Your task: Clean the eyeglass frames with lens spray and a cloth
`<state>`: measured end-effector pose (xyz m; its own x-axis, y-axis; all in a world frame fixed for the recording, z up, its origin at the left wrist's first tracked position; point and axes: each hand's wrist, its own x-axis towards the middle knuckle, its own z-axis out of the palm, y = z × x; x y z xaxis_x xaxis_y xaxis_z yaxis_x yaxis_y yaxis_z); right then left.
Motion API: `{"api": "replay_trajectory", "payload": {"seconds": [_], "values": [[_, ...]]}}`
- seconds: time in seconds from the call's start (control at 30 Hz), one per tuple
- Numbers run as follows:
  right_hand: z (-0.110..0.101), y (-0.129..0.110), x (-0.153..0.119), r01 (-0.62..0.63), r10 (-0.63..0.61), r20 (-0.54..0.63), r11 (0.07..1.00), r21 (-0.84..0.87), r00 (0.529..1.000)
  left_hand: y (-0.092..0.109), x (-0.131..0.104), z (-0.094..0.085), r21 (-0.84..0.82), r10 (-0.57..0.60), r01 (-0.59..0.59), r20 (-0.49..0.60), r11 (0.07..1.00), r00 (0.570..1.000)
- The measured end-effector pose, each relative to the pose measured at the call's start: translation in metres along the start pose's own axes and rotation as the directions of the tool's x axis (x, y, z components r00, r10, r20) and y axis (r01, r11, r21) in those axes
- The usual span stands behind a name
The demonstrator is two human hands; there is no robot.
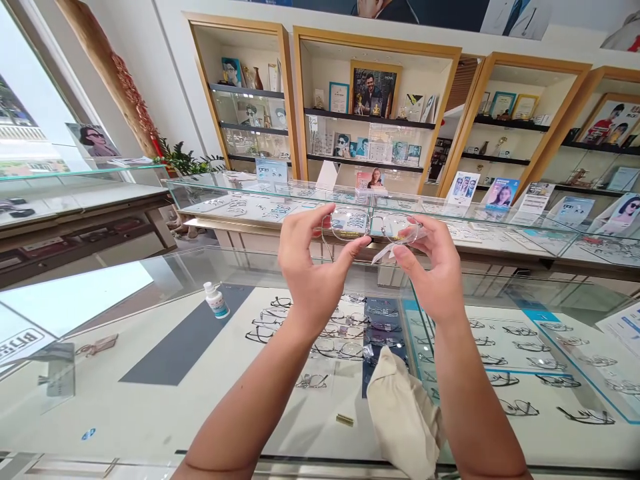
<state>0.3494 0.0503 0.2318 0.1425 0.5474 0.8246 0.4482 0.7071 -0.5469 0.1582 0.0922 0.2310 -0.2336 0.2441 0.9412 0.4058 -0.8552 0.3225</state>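
Note:
A pair of thin-rimmed eyeglasses (370, 227) is raised in front of me, lenses facing forward, above the glass counter. My left hand (315, 260) pinches the left rim between thumb and fingers. At the other end, my right hand (433, 257) grips the right side of the frame, and a small clear strip hangs by its thumb. A beige cloth (400, 413) lies crumpled on the counter below my right forearm. To the left on the glass stands a small white spray bottle (216, 300).
Several rows of eyeglasses (345, 333) lie inside the glass display counter (165, 420) under my arms. More frames sit in the right-hand case (520, 347). Across the aisle runs another glass showcase (230, 190) with upright cards, and wooden shelves (295, 100) line the wall.

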Motion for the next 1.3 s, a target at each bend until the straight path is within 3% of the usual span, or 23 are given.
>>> {"api": "replay_trajectory", "payload": {"seconds": [0.53,0.73,1.3], "values": [[0.0017,0.0024,0.0001,-0.050,0.050,0.008,0.997,0.059,0.999,0.0025,-0.0005,0.0017,0.002,0.001,-0.001,-0.018,1.000,1.000],[0.0011,-0.0007,-0.0013,-0.016,0.016,-0.046,1.000,-0.001,0.999,-0.0015,-0.0017,0.0058,-0.053,-0.035,0.037,0.041,0.998,0.999],[0.0000,0.0068,0.0003,0.000,-0.001,-0.044,1.000,-0.017,0.999,-0.0009,-0.0013,0.0073,-0.024,-0.023,0.024,0.018,0.999,1.000]]}}
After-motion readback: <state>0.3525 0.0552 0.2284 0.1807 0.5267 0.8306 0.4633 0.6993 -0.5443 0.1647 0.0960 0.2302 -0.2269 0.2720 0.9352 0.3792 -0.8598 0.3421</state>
